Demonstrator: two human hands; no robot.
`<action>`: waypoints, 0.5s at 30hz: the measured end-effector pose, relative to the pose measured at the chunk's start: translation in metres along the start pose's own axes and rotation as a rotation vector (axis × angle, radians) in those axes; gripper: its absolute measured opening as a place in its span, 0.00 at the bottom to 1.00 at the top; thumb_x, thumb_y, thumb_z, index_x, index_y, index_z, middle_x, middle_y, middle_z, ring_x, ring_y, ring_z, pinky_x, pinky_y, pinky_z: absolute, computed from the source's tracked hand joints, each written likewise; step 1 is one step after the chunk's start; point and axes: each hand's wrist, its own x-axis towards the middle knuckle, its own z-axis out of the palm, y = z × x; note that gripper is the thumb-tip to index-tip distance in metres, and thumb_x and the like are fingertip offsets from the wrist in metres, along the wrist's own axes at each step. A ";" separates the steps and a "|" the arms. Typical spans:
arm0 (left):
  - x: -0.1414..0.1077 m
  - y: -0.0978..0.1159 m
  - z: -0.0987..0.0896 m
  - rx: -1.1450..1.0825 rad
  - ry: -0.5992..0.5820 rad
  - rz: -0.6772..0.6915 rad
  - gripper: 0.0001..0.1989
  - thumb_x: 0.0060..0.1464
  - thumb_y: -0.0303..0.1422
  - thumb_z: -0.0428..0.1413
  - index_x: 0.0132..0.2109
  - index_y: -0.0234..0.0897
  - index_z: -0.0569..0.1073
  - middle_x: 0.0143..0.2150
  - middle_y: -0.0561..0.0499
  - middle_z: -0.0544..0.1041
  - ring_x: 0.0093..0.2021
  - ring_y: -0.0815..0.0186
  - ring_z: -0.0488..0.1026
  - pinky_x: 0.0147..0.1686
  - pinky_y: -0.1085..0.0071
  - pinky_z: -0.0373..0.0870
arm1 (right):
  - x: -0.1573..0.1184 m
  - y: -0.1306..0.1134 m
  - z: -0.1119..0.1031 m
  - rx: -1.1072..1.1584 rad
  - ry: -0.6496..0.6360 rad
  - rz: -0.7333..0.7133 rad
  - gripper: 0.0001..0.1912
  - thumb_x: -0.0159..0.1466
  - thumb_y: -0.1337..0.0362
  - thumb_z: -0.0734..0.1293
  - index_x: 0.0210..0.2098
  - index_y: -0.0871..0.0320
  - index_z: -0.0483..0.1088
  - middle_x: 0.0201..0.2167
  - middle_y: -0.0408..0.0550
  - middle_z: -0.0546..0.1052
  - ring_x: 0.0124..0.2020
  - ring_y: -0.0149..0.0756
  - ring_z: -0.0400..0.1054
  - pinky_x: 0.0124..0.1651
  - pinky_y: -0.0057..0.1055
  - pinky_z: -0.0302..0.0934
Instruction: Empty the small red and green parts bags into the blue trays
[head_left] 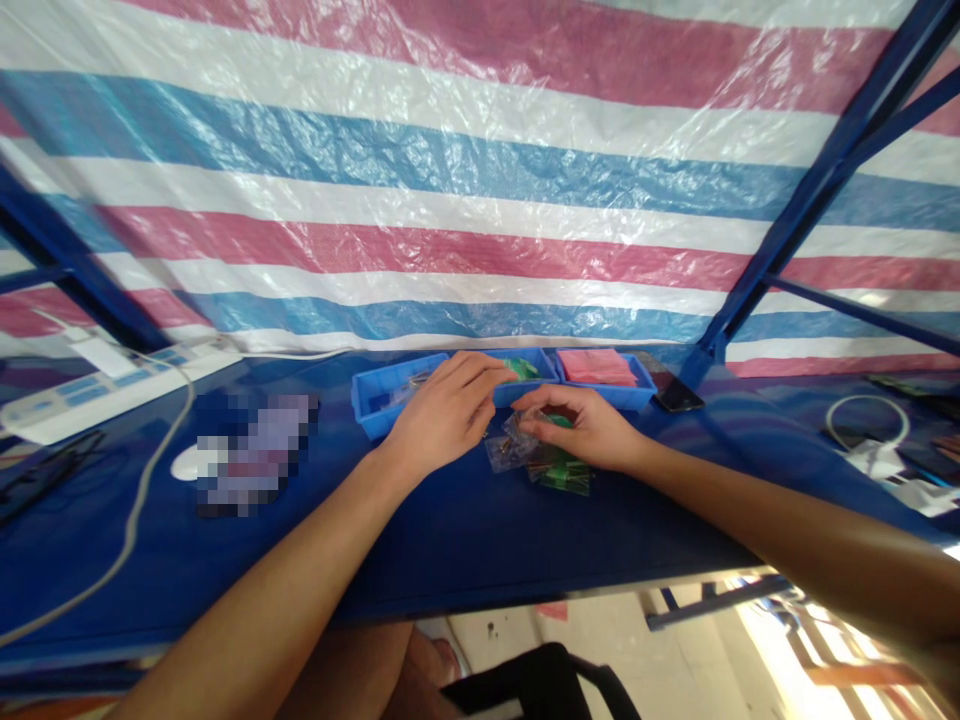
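Note:
My left hand (448,410) reaches over the row of blue bins, its fingers bent together beside the green packets (523,369) in the middle bin (544,360). Whatever its fingertips hold, if anything, is hidden. Thumb and fingers of my right hand (585,425) are closed on a small clear plastic bag (534,418). Under and beside that hand, on the blue table, lie another clear bag (507,452) with small metal bits and a green packet (564,474) with thin, pin-like pieces.
The left bin (375,400) holds clear bags; the right bin (637,395) holds pink sheets (598,366). A dark phone (680,394) lies right of them. At left are a power strip (67,405), a white cable (142,500) and a white mouse (191,462). Striped sheeting hangs behind.

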 end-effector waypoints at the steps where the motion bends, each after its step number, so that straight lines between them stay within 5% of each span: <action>1: 0.001 0.002 0.000 -0.016 0.002 0.025 0.23 0.67 0.21 0.52 0.65 0.40 0.73 0.62 0.43 0.77 0.63 0.53 0.73 0.66 0.51 0.72 | 0.001 0.001 0.000 0.075 0.036 0.043 0.16 0.69 0.56 0.76 0.54 0.54 0.80 0.47 0.50 0.84 0.46 0.41 0.80 0.54 0.38 0.73; 5: 0.002 0.007 0.001 -0.039 0.006 0.054 0.28 0.63 0.19 0.53 0.67 0.43 0.72 0.66 0.43 0.75 0.65 0.53 0.72 0.67 0.50 0.72 | 0.004 0.001 -0.002 0.238 0.134 0.090 0.20 0.67 0.54 0.77 0.56 0.53 0.79 0.46 0.48 0.84 0.44 0.38 0.79 0.50 0.36 0.74; 12: 0.002 0.004 0.000 -0.081 0.054 0.030 0.10 0.72 0.32 0.58 0.56 0.41 0.78 0.54 0.45 0.82 0.56 0.56 0.79 0.58 0.58 0.76 | 0.004 -0.005 -0.002 0.353 0.087 0.107 0.22 0.69 0.49 0.75 0.58 0.52 0.79 0.47 0.50 0.84 0.44 0.40 0.79 0.46 0.37 0.75; 15: 0.002 0.007 -0.001 -0.159 0.053 -0.072 0.09 0.73 0.34 0.57 0.54 0.39 0.79 0.49 0.47 0.83 0.49 0.61 0.82 0.50 0.65 0.77 | 0.003 -0.007 -0.002 0.328 0.083 0.124 0.21 0.67 0.50 0.77 0.55 0.53 0.80 0.38 0.45 0.82 0.35 0.34 0.76 0.38 0.32 0.72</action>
